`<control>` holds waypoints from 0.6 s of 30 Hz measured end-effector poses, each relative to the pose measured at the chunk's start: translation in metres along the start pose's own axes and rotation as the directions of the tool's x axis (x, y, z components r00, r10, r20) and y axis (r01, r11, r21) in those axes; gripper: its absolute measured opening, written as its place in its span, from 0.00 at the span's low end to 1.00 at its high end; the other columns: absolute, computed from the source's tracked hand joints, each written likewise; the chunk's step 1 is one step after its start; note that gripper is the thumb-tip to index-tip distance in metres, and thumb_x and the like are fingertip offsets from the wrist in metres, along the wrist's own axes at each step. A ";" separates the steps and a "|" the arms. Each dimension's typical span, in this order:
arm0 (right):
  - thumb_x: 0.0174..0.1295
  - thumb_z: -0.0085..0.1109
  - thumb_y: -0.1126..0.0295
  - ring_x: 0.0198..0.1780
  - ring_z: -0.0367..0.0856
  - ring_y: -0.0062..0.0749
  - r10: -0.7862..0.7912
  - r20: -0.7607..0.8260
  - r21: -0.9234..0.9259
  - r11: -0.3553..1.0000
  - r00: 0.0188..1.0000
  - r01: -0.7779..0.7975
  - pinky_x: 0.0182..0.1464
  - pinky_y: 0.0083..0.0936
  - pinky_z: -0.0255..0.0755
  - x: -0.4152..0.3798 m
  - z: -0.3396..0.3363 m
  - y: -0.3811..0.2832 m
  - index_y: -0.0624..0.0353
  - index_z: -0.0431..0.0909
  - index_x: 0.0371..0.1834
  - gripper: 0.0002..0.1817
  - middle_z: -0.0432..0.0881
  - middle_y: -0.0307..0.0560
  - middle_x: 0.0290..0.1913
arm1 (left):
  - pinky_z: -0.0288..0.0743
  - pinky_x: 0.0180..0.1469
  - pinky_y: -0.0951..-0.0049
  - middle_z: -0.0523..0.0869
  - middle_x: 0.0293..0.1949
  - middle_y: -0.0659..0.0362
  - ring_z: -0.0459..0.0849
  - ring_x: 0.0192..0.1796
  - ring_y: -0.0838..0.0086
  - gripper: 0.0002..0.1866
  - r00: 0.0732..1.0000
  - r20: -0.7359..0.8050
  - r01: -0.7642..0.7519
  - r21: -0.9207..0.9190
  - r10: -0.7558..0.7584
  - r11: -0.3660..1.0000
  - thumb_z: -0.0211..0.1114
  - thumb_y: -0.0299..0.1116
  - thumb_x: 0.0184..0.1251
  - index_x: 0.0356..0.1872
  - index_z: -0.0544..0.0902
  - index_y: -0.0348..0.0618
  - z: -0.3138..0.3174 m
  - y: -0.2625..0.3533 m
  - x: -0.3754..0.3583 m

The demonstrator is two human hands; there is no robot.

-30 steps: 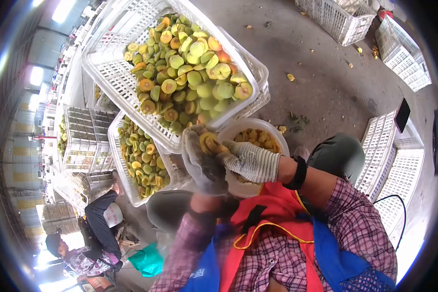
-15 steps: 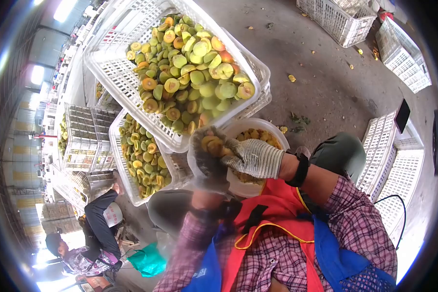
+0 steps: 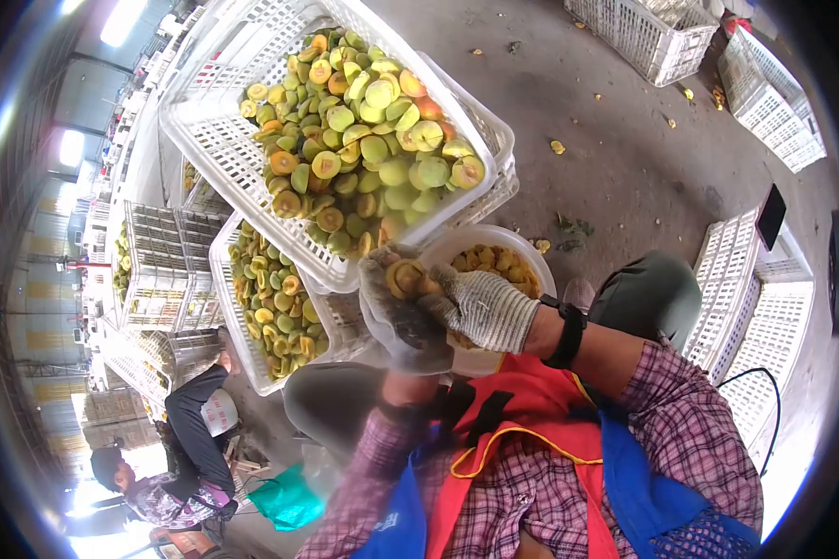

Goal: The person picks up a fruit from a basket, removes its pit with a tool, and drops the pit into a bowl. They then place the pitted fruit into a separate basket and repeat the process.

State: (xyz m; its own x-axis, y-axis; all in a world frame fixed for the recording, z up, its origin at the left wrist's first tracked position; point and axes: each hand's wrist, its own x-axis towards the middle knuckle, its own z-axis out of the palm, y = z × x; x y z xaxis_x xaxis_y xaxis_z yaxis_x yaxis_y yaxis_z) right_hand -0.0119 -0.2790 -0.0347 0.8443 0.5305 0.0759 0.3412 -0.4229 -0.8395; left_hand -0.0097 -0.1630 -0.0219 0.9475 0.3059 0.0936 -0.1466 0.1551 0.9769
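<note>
My left hand (image 3: 401, 326), in a soiled grey glove, is closed around a halved peach (image 3: 405, 278), its cut face turned up. My right hand (image 3: 488, 306), in a striped knit glove, presses up against the fruit with bent fingers; whatever those fingers hold is hidden. Below and behind both hands stands a white tub (image 3: 543, 264) with orange-brown fruit pieces (image 3: 499, 264) in it. Just beyond the left hand, a tilted white crate (image 3: 210, 140) holds many green and yellow peach halves (image 3: 345, 140).
A lower crate (image 3: 224, 270) of peach halves stands at the left. Stacked crates (image 3: 163, 265) and a seated person (image 3: 182, 466) are farther left. White crates (image 3: 741, 289) stand at the right with a dark flat device (image 3: 771, 217) on them. Scraps lie on the concrete floor (image 3: 615, 158).
The peach half has turned so its cut face shows more clearly. My right hand has shifted slightly down, and my left hand has tilted a little.
</note>
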 end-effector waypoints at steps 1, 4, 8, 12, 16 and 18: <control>0.67 0.45 0.63 0.39 0.81 0.48 -0.136 -0.100 0.044 0.989 0.986 0.141 0.42 0.37 0.74 -0.002 0.006 0.003 0.61 0.75 0.48 0.16 0.81 0.57 0.38 | 0.69 0.41 0.78 0.75 0.36 0.59 0.73 0.35 0.76 0.13 1.000 -0.001 0.000 0.003 0.000 1.000 0.46 0.39 0.72 0.38 0.72 0.39 -0.001 -0.001 0.001; 0.69 0.43 0.65 0.42 0.80 0.41 -0.154 -0.099 0.469 0.864 0.983 0.183 0.45 0.32 0.74 -0.006 0.006 0.006 0.62 0.77 0.45 0.14 0.81 0.53 0.40 | 0.69 0.41 0.76 0.75 0.33 0.58 0.72 0.33 0.75 0.17 0.998 -0.005 0.064 -0.055 -0.065 0.996 0.44 0.43 0.73 0.34 0.72 0.39 -0.010 -0.009 0.011; 0.71 0.44 0.65 0.42 0.77 0.26 -0.046 0.165 0.936 0.323 0.985 -0.141 0.45 0.23 0.72 0.004 0.039 0.028 0.62 0.77 0.44 0.13 0.80 0.42 0.39 | 0.71 0.37 0.77 0.77 0.31 0.59 0.75 0.34 0.75 0.15 0.934 0.348 0.188 -0.295 -0.078 0.937 0.51 0.44 0.71 0.35 0.75 0.43 -0.024 -0.013 0.027; 0.71 0.46 0.65 0.43 0.77 0.19 0.068 0.084 0.979 0.181 0.994 -0.095 0.43 0.17 0.72 0.007 0.040 0.029 0.61 0.78 0.44 0.13 0.80 0.40 0.41 | 0.71 0.33 0.75 0.77 0.29 0.58 0.76 0.31 0.74 0.15 0.990 0.136 0.054 -0.070 -0.044 0.996 0.57 0.44 0.67 0.33 0.75 0.40 -0.015 -0.009 0.028; 0.71 0.45 0.66 0.45 0.76 0.17 -0.029 0.309 0.811 0.531 0.951 -0.247 0.42 0.15 0.73 0.000 0.009 0.023 0.61 0.77 0.49 0.14 0.79 0.39 0.45 | 0.71 0.32 0.75 0.77 0.29 0.58 0.77 0.31 0.74 0.15 0.859 0.510 -0.238 0.332 0.039 0.913 0.60 0.41 0.63 0.33 0.75 0.37 -0.027 0.010 0.043; 0.71 0.45 0.67 0.45 0.76 0.18 -0.180 0.131 0.521 0.849 0.975 0.086 0.43 0.16 0.72 0.004 0.015 0.031 0.60 0.76 0.50 0.14 0.79 0.40 0.46 | 0.71 0.32 0.74 0.77 0.28 0.57 0.77 0.32 0.73 0.14 0.776 0.630 -0.365 0.404 0.034 0.839 0.61 0.40 0.62 0.33 0.75 0.36 -0.025 0.019 0.041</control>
State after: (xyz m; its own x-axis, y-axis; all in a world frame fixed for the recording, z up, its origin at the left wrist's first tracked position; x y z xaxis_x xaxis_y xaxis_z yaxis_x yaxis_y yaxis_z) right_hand -0.0043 -0.2793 -0.0689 0.7077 0.6895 0.1543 0.1471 0.0699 -0.9866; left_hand 0.0191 -0.1244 -0.0045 0.9091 -0.3493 0.2269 -0.3541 -0.3612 0.8627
